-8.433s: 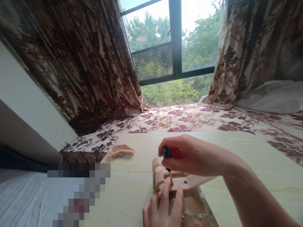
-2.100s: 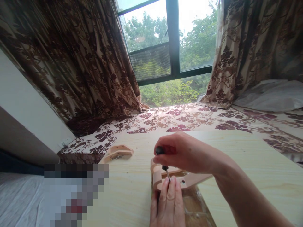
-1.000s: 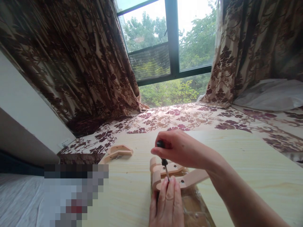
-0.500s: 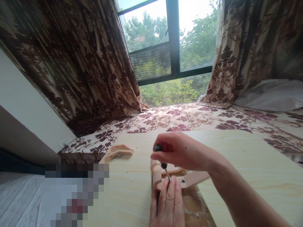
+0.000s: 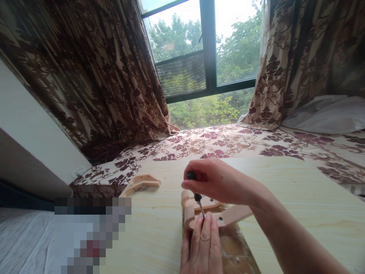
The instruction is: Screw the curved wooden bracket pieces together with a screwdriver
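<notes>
My right hand (image 5: 211, 180) is closed around the black handle of a screwdriver (image 5: 197, 197), which stands almost upright. Its metal shaft runs down to a pale wooden piece (image 5: 235, 215) with a dark hole in it, and the tip is hidden by fingertips. My left hand (image 5: 202, 243) lies with fingers stretched out against the near edge of that piece, beside the screwdriver's tip; its thumb is not visible. Behind it is a second wooden piece (image 5: 211, 204) with a dark fastener. Both rest on a brown, glossy board (image 5: 234, 247) that looks wrapped in clear film.
Farther left on the pale wooden table (image 5: 151, 236) lies an angled wooden part (image 5: 146, 179) with small metal screws (image 5: 142, 188) beside it. Beyond the table's far edge is a flower-patterned window seat (image 5: 222, 142). A blurred patch covers the lower left.
My right hand and the screwdriver handle have shifted very slightly, as if turned a little. The left hand and the wooden pieces have stayed in place.
</notes>
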Demonstrator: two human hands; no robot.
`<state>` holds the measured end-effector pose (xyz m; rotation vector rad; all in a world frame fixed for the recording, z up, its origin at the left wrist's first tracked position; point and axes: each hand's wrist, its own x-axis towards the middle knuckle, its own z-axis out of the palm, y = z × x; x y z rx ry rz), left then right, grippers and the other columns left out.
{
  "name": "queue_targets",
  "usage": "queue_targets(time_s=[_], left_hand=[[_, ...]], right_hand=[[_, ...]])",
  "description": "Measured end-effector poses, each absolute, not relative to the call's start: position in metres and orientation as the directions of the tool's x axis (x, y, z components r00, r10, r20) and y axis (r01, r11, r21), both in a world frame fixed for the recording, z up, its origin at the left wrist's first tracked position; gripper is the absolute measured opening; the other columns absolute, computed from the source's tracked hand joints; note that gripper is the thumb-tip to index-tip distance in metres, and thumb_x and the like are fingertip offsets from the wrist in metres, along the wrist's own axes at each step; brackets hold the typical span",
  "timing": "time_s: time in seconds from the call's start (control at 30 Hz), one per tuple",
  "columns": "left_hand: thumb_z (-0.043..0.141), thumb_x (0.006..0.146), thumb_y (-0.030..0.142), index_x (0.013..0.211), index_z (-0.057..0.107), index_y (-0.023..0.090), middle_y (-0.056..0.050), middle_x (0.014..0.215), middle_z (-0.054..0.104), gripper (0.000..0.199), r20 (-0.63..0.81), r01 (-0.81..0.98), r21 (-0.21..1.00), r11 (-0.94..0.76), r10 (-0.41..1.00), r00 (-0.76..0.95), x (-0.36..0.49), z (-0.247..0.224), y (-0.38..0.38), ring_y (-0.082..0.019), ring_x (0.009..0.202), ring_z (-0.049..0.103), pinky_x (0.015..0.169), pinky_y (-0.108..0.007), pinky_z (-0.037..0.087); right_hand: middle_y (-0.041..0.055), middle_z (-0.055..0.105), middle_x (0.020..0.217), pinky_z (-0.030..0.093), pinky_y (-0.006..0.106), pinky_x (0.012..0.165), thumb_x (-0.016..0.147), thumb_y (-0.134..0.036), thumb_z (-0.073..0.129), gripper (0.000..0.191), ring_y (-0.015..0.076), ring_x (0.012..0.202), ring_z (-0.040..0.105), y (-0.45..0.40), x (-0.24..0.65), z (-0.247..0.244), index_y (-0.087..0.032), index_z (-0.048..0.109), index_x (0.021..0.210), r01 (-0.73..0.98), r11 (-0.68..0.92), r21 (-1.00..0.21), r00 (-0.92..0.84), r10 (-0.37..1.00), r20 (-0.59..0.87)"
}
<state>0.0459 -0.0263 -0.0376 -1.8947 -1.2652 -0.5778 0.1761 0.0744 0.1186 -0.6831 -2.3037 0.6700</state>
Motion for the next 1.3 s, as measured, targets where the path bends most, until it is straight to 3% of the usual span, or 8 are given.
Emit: queue_targets(time_s=[0.17,0.43,0.53,0.67,0.83,1.0,1.17,1.3], left_hand=[[0.028,0.081,-0.001,0.124,0.051,0.017,0.002,0.123,0.06,0.052,0.717,0.913,-0.353,-0.203,0.568,0.404,0.046,-0.037,-0.026,-0.014,0.114,0.055,0.089,-0.03,0.041],[0.029,0.081,0.0,0.124,0.051,0.017,0.003,0.126,0.059,0.051,0.695,0.895,-0.401,-0.198,0.57,0.438,0.043,-0.036,-0.027,-0.013,0.115,0.054,0.088,-0.029,0.042],[0.027,0.083,0.002,0.124,0.052,0.017,0.003,0.123,0.06,0.05,0.737,0.924,-0.316,-0.216,0.557,0.382,0.049,-0.043,-0.024,-0.014,0.115,0.054,0.091,-0.029,0.041],[0.023,0.082,-0.003,0.121,0.055,0.02,0.004,0.117,0.064,0.055,0.873,0.975,-0.087,-0.206,0.455,0.174,0.056,-0.053,-0.02,-0.012,0.115,0.054,0.104,-0.03,0.033],[0.028,0.082,-0.001,0.13,0.047,0.018,0.002,0.123,0.061,0.056,0.758,0.94,-0.255,-0.229,0.556,0.341,0.049,-0.048,-0.024,-0.013,0.119,0.052,0.1,-0.027,0.036],[0.028,0.086,0.007,0.131,0.047,0.017,0.002,0.125,0.059,0.05,0.729,0.927,-0.297,-0.23,0.573,0.376,0.043,-0.042,-0.027,-0.015,0.118,0.053,0.093,-0.028,0.042],[0.029,0.083,0.002,0.13,0.048,0.017,0.002,0.124,0.06,0.052,0.726,0.921,-0.315,-0.227,0.568,0.388,0.045,-0.043,-0.027,-0.015,0.116,0.054,0.092,-0.029,0.042],[0.029,0.082,0.0,0.128,0.048,0.017,0.003,0.124,0.06,0.053,0.716,0.92,-0.326,-0.218,0.579,0.391,0.045,-0.041,-0.027,-0.015,0.116,0.054,0.091,-0.029,0.042]], right_hand=[[-0.0057,0.05,0.059,0.032,0.018,0.048,0.086,-0.035,0.055,0.018,0.0063,0.053,0.041,0.071,0.182,0.121,-0.021,0.066,0.092,0.183,0.693,-0.698,-0.766,0.546,0.341],[-0.0044,0.049,0.056,0.027,0.02,0.046,0.082,-0.041,0.059,0.029,0.006,0.051,0.038,0.075,0.173,0.117,-0.016,0.057,0.069,0.303,0.713,-0.632,-0.654,0.638,0.406],[-0.0043,0.051,0.058,0.028,0.02,0.047,0.083,-0.036,0.057,0.022,0.0064,0.052,0.04,0.075,0.176,0.12,-0.017,0.059,0.072,0.325,0.726,-0.606,-0.652,0.636,0.413],[-0.0033,0.055,0.065,0.032,0.02,0.052,0.08,-0.02,0.054,0.007,0.0071,0.057,0.045,0.074,0.183,0.125,-0.018,0.061,0.081,0.34,0.739,-0.581,-0.67,0.624,0.402],[-0.0028,0.053,0.062,0.031,0.021,0.051,0.084,-0.032,0.056,0.018,0.0074,0.055,0.043,0.076,0.18,0.121,-0.016,0.06,0.077,0.327,0.737,-0.592,-0.664,0.625,0.412],[-0.0041,0.052,0.059,0.03,0.021,0.051,0.082,-0.034,0.06,0.018,0.0067,0.052,0.041,0.073,0.175,0.12,-0.017,0.06,0.077,0.315,0.737,-0.598,-0.649,0.627,0.431],[-0.0051,0.052,0.06,0.032,0.02,0.053,0.085,-0.024,0.054,0.014,0.0065,0.053,0.043,0.067,0.178,0.123,-0.019,0.065,0.092,0.221,0.758,-0.613,-0.736,0.542,0.405],[-0.0045,0.052,0.061,0.03,0.02,0.052,0.085,-0.029,0.055,0.015,0.0063,0.054,0.041,0.069,0.176,0.121,-0.017,0.064,0.083,0.246,0.768,-0.592,-0.721,0.553,0.417]])
